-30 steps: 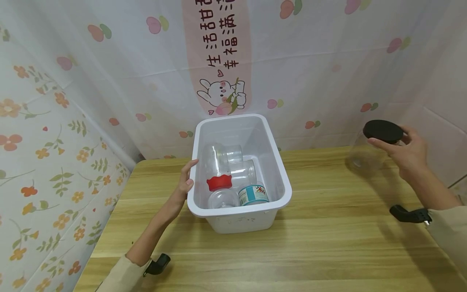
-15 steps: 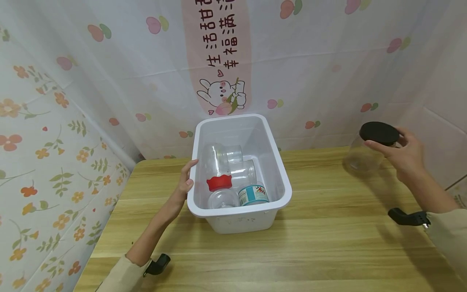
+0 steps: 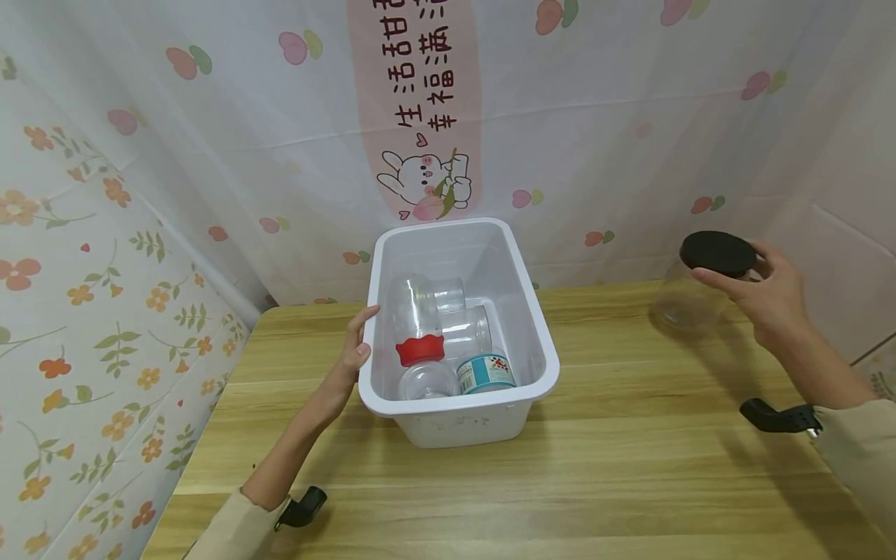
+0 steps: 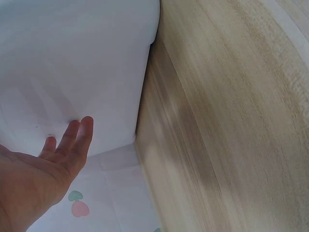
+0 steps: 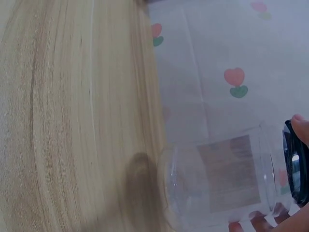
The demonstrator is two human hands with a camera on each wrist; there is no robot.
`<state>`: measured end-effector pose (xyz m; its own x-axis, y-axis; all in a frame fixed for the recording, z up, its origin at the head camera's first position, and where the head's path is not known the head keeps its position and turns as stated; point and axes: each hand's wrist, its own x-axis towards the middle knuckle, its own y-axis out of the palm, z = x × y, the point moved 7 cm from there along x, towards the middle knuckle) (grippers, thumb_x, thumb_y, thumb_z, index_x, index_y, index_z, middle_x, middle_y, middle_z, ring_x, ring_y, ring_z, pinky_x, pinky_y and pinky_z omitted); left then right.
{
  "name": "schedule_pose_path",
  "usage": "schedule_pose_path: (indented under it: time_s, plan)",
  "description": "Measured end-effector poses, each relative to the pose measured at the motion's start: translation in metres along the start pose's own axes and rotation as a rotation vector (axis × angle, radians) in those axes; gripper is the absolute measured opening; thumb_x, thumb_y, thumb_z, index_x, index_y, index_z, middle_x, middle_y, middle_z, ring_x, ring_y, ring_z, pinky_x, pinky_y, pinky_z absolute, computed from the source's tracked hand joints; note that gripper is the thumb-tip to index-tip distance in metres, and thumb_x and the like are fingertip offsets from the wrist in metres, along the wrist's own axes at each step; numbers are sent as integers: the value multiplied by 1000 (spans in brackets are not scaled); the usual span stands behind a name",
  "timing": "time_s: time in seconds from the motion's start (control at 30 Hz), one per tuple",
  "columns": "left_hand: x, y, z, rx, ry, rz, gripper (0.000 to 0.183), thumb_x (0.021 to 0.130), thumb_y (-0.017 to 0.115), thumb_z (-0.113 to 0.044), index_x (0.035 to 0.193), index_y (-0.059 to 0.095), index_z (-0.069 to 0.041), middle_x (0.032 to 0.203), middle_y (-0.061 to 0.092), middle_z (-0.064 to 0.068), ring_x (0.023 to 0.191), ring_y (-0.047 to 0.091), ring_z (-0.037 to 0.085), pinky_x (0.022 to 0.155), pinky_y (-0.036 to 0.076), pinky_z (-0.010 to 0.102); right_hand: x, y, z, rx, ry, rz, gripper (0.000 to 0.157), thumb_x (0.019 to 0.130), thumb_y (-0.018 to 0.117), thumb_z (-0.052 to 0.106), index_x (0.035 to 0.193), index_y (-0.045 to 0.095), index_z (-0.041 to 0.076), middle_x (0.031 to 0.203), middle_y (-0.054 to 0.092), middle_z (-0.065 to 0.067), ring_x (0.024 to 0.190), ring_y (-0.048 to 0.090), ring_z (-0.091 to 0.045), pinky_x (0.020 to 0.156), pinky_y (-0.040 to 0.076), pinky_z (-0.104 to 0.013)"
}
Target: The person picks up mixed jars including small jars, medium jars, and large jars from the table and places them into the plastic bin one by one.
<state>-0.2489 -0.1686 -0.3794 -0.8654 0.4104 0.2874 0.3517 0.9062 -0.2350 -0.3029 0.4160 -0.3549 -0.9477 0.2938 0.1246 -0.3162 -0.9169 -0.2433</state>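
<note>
My right hand (image 3: 778, 303) grips a clear jar (image 3: 689, 302) near its black lid (image 3: 717, 253), at the right of the table. The jar is upright, its base close over the wood; in the right wrist view the jar (image 5: 222, 179) has a brownish rectangular patch on its side, and fingers wrap its neck. At the left side of a white plastic bin (image 3: 455, 429), my left hand (image 3: 348, 358) touches the rim and outer wall. In the left wrist view its extended fingers (image 4: 82, 137) lie against the wall; the thumb is hidden there.
Inside the bin lie several clear jars, one with a red scalloped lid (image 3: 420, 350) and one with a blue label (image 3: 486, 373). A patterned curtain (image 3: 595, 155) stands behind the wooden table (image 3: 616, 467), with floral fabric (image 3: 105, 342) along the left.
My right hand has shifted slightly left, carrying the black-lidded jar with it. My left hand and the bin have stayed in place.
</note>
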Motion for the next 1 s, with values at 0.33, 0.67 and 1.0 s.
schedule_pose_path:
  time_s: [0.33, 0.67, 1.0]
  plan:
    - [-1, -1, 0, 20, -2, -4, 59, 103, 32, -37, 158, 16, -20, 156, 19, 16, 127, 36, 38, 93, 45, 37, -1, 9, 2, -38, -5, 24, 81, 89, 80, 15, 158, 37, 21, 130, 44, 12, 112, 46, -9, 75, 45, -10]
    - [-1, -1, 0, 20, -12, -1, 59, 103, 31, -39, 158, 16, -22, 154, 22, 17, 125, 38, 40, 90, 46, 49, -5, 19, 6, 44, -78, 48, 75, 88, 79, 5, 153, 45, 17, 128, 46, 8, 104, 51, -9, 72, 47, -11]
    - [-2, -1, -1, 30, -21, -3, 59, 103, 31, -39, 158, 16, -23, 155, 21, 16, 126, 37, 41, 90, 45, 51, -9, 29, 5, -136, -51, 63, 80, 92, 77, 22, 159, 34, 23, 148, 35, -10, 114, 46, -14, 77, 44, -9]
